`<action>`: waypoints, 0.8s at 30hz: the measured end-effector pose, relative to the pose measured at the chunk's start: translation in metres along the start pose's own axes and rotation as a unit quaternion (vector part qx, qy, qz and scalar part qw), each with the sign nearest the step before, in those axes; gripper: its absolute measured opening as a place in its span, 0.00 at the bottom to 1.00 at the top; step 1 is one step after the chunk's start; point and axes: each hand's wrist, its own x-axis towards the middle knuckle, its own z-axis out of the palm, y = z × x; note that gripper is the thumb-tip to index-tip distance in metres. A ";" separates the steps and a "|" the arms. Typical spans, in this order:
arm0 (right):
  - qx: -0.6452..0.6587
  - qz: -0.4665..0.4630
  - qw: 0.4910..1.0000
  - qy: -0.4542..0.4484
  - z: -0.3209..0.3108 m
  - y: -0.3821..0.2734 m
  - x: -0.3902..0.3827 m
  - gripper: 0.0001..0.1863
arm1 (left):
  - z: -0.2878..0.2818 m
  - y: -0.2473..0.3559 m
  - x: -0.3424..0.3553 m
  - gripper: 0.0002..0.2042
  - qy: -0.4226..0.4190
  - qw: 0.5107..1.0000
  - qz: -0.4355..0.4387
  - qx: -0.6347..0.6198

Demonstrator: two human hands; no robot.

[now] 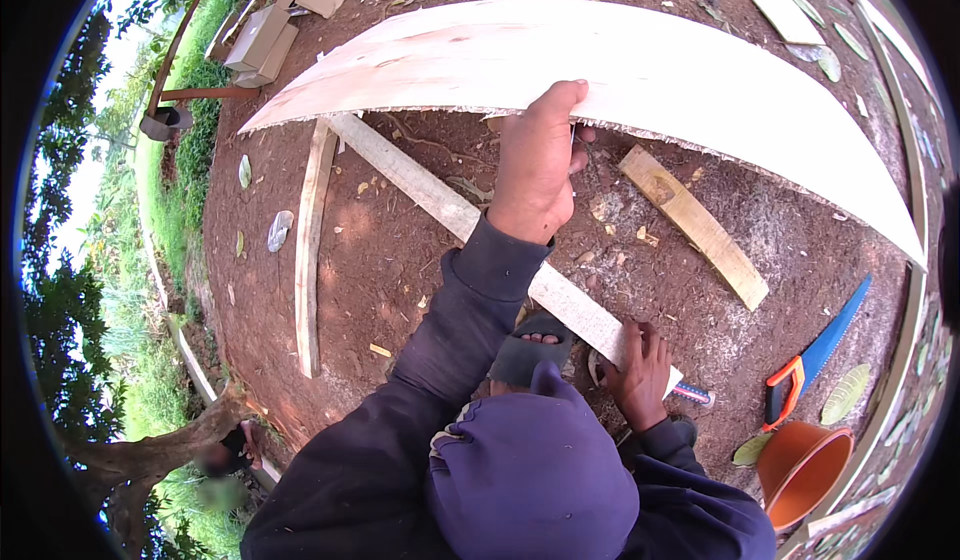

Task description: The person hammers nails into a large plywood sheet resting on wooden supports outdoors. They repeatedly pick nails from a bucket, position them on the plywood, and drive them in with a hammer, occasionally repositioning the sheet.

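Note:
My left hand (540, 165) is closed on the near edge of a wide, pale plywood sheet (610, 55). Its thumb lies on top and the fingers go under the rough edge, partly hidden. A light wooden plank (425, 180) runs slantwise over the soil, its far end passing under the sheet. Across the plank's near end lies my right hand (641, 380), thumb on one side and fingers over the other. Just beside that hand a tool's striped handle (693, 393) sticks out; the rest of the tool is covered.
A handsaw (820, 350) with blue blade and an orange bucket (805, 470) are at the right. A short board (695, 225) and a narrow strip (313, 250) lie on the soil. Cardboard boxes (262, 42) and a hoe (165, 120) stand far left. Another person (240, 450) shows at lower left.

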 end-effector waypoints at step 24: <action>0.005 -0.081 0.996 0.022 -0.108 0.127 0.037 0.28 | -0.011 -0.008 -0.008 0.10 -0.022 1.000 -0.014 0.002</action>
